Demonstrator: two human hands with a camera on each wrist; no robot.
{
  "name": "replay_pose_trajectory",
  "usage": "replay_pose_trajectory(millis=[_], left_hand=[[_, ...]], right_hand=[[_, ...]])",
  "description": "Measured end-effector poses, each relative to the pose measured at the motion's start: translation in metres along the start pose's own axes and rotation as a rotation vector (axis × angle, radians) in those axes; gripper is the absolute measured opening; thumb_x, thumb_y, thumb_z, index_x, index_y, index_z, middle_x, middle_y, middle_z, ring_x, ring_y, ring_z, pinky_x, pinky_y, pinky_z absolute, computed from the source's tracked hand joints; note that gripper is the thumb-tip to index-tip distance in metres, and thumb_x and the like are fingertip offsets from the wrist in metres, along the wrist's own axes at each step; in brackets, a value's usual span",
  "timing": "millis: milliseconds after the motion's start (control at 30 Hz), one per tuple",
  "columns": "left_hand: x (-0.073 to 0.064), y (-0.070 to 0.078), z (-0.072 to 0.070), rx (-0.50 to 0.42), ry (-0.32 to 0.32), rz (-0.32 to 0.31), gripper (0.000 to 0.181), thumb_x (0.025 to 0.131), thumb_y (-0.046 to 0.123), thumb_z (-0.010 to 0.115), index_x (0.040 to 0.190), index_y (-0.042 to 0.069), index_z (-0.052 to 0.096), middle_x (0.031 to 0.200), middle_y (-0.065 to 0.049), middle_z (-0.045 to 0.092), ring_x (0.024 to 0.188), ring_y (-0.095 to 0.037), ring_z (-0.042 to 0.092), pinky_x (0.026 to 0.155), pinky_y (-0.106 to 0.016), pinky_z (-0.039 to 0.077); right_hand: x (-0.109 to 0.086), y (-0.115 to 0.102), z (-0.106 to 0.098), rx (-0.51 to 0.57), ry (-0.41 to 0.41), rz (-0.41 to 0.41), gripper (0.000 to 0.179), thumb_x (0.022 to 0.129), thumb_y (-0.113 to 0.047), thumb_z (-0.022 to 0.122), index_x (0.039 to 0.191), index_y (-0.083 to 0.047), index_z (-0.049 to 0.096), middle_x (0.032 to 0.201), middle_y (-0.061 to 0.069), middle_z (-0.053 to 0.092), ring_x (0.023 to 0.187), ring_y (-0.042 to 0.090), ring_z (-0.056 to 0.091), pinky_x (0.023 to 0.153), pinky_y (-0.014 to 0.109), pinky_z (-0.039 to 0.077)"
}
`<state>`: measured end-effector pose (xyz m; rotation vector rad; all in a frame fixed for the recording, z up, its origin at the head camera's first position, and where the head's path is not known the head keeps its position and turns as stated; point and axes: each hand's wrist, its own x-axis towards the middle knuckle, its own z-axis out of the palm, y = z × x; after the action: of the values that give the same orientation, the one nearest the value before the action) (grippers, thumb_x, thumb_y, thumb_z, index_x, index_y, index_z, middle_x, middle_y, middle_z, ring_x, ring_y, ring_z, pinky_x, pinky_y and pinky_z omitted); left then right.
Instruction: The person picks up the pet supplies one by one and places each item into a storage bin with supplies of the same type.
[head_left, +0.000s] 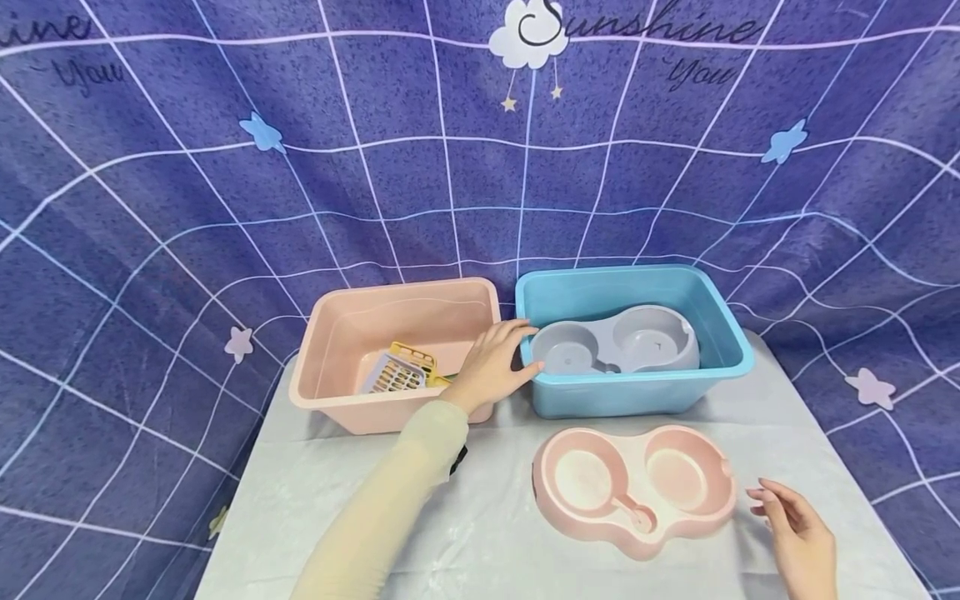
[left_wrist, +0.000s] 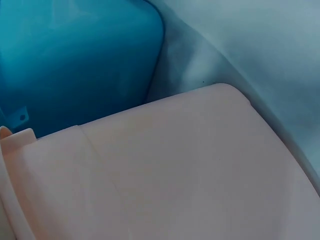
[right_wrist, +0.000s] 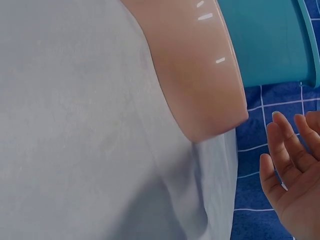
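In the head view my left hand (head_left: 491, 362) reaches across the right end of the pink tub (head_left: 330, 402). Its fingertips and thumb touch the left rim of the blue tub (head_left: 637, 396), fairly straight. A grey double pet bowl (head_left: 603, 342) lies inside the blue tub. On the table in front sits a pink double pet bowl (head_left: 637, 450). Just right of this bowl, my right hand (head_left: 798, 537) hovers with loosely bent fingers and nothing in it. The right wrist view also shows that hand (right_wrist: 295, 175), apart from the bowl. The left hand is out of sight in the left wrist view.
A grey slotted litter scoop (head_left: 393, 375) and a yellow one (head_left: 414, 354) lie in the pink tub. A light cloth covers the table (head_left: 465, 550). Behind the tubs hangs a blue gridded curtain (head_left: 480, 183). A small black object (head_left: 459, 460) shows by the left wrist.
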<state>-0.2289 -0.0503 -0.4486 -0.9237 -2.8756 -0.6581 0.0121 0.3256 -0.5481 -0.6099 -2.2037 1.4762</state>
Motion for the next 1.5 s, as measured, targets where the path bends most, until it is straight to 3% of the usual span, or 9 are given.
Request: replay_pose_trajectory(millis=[300, 467, 633, 767, 900, 1033, 1167, 1233, 1500], left_hand=[[-0.004, 0.003, 0.002, 0.081, 0.008, -0.004, 0.056, 0.097, 0.052, 0.054, 0.144, 0.021, 0.049, 0.154, 0.003, 0.036, 0.143, -0.02, 0.027, 0.119, -0.04, 0.018], [-0.004, 0.005, 0.003, 0.103, 0.019, 0.003, 0.056, 0.097, 0.054, 0.052, 0.142, 0.021, 0.051, 0.153, 0.004, 0.038, 0.143, -0.019, 0.028, 0.118, -0.04, 0.018], [-0.004, 0.005, 0.003, 0.094, 0.028, -0.002, 0.053, 0.097, 0.05, 0.056, 0.141, 0.021, 0.052, 0.153, 0.004, 0.039, 0.142, -0.02, 0.031, 0.118, -0.04, 0.019], [-0.004, 0.005, 0.004, 0.085, 0.035, 0.004, 0.053, 0.097, 0.049, 0.057, 0.141, 0.019, 0.053, 0.153, 0.003, 0.039, 0.142, -0.021, 0.031, 0.117, -0.04, 0.021], [-0.004, 0.004, 0.005, 0.095, 0.038, 0.004, 0.053, 0.097, 0.051, 0.054, 0.14, 0.02, 0.053, 0.153, 0.005, 0.039, 0.142, -0.02, 0.031, 0.118, -0.04, 0.02], [-0.005, 0.003, 0.005, 0.092, 0.049, 0.012, 0.052, 0.097, 0.051, 0.054, 0.14, 0.02, 0.054, 0.153, 0.003, 0.04, 0.141, -0.022, 0.032, 0.117, -0.04, 0.021], [-0.005, 0.004, 0.004, 0.081, 0.055, 0.016, 0.052, 0.097, 0.05, 0.054, 0.139, 0.019, 0.055, 0.152, 0.001, 0.041, 0.141, -0.024, 0.033, 0.117, -0.041, 0.021], [-0.005, 0.004, 0.004, 0.078, 0.056, 0.013, 0.051, 0.097, 0.05, 0.054, 0.138, 0.019, 0.055, 0.152, 0.001, 0.041, 0.141, -0.024, 0.034, 0.117, -0.041, 0.021], [-0.005, 0.004, 0.005, 0.083, 0.05, -0.003, 0.049, 0.097, 0.049, 0.056, 0.138, 0.022, 0.055, 0.153, 0.004, 0.039, 0.142, -0.019, 0.031, 0.118, -0.038, 0.02]], right_hand=[[0.004, 0.003, -0.003, -0.076, -0.096, -0.031, 0.024, 0.101, -0.015, 0.058, 0.118, 0.001, 0.063, 0.088, -0.032, 0.065, 0.075, -0.01, 0.063, 0.071, 0.004, 0.043], [0.009, 0.009, 0.0, -0.113, -0.093, -0.038, 0.029, 0.1, -0.017, 0.059, 0.118, 0.006, 0.061, 0.088, -0.039, 0.06, 0.078, -0.016, 0.058, 0.07, 0.002, 0.041], [0.019, 0.016, 0.001, -0.201, -0.125, 0.009, 0.04, 0.101, -0.026, 0.059, 0.123, 0.007, 0.059, 0.087, -0.042, 0.054, 0.08, -0.024, 0.048, 0.07, 0.003, 0.036], [0.029, 0.02, 0.0, -0.283, -0.224, 0.058, 0.049, 0.102, -0.033, 0.055, 0.129, 0.008, 0.056, 0.098, -0.012, 0.07, 0.078, -0.023, 0.045, 0.068, 0.007, 0.039], [0.037, 0.021, 0.003, -0.303, -0.368, 0.095, 0.058, 0.104, -0.037, 0.05, 0.135, 0.012, 0.048, 0.11, 0.021, 0.069, 0.078, -0.019, 0.048, 0.066, 0.014, 0.046], [0.041, 0.022, 0.007, -0.302, -0.419, 0.135, 0.058, 0.105, -0.036, 0.048, 0.137, 0.013, 0.045, 0.11, 0.022, 0.069, 0.077, -0.016, 0.049, 0.066, 0.017, 0.048], [0.043, 0.023, 0.01, -0.299, -0.414, 0.159, 0.06, 0.104, -0.037, 0.048, 0.139, 0.012, 0.044, 0.118, 0.028, 0.064, 0.077, -0.017, 0.047, 0.067, 0.015, 0.047], [0.043, 0.023, 0.011, -0.297, -0.406, 0.158, 0.06, 0.103, -0.038, 0.051, 0.138, 0.011, 0.045, 0.115, 0.025, 0.066, 0.077, -0.017, 0.047, 0.067, 0.014, 0.046], [0.043, 0.028, 0.016, -0.268, -0.358, 0.072, 0.055, 0.102, -0.029, 0.057, 0.136, 0.013, 0.046, 0.101, 0.017, 0.07, 0.075, -0.013, 0.051, 0.064, 0.013, 0.044]])
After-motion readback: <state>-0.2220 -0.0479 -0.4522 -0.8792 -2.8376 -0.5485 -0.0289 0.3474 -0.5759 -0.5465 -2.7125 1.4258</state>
